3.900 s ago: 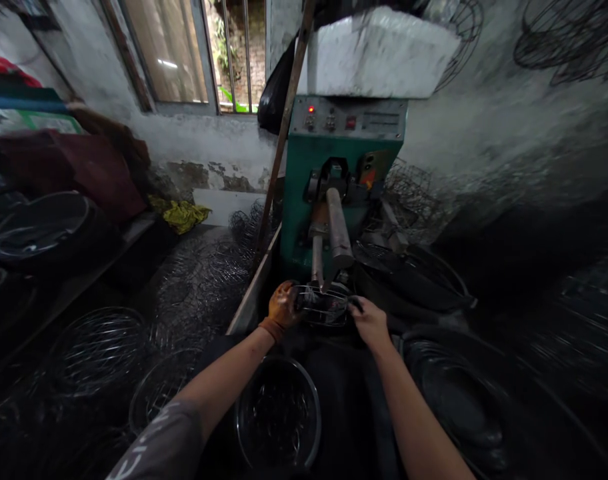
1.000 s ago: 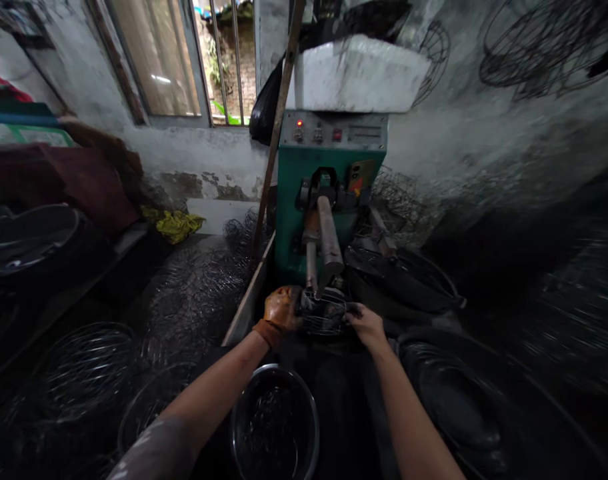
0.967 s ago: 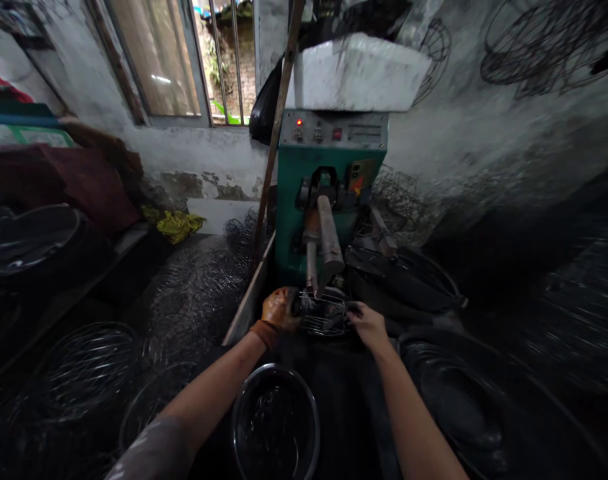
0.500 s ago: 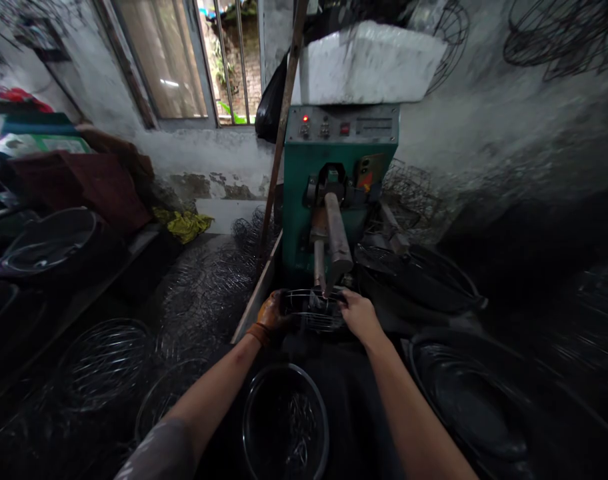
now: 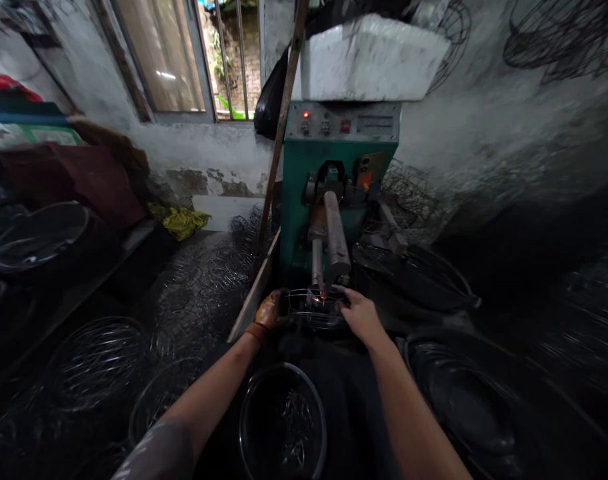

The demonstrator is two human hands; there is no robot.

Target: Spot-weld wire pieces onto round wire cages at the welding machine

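Observation:
A round wire frame (image 5: 309,313) sits beneath the electrode tips of a green spot welder (image 5: 304,160). My left hand (image 5: 269,312), in a brownish glove, is closed on the frame's left side. On the opposite side my right hand (image 5: 358,312), bare, grips the rim with bent fingers. A small orange glow shows where the upper electrode arm (image 5: 337,233) meets the wire. Dark shade hides the fingertips and the lower part of the frame. Directly below my hands stands a round bowl (image 5: 244,427) with short bent metal pieces inside.
Wire rings (image 5: 97,360) lie in heaps on the left floor. A wooden board (image 5: 254,293) and an upright pole (image 5: 280,133) stand left of the welder. At the right are dark basins (image 5: 464,400). A white foam box (image 5: 369,60) rests on the welder.
An orange glow has appeared at the electrode tip on the wire. Both hands keep their grip at nearly the same spots. The whole view has shifted slightly.

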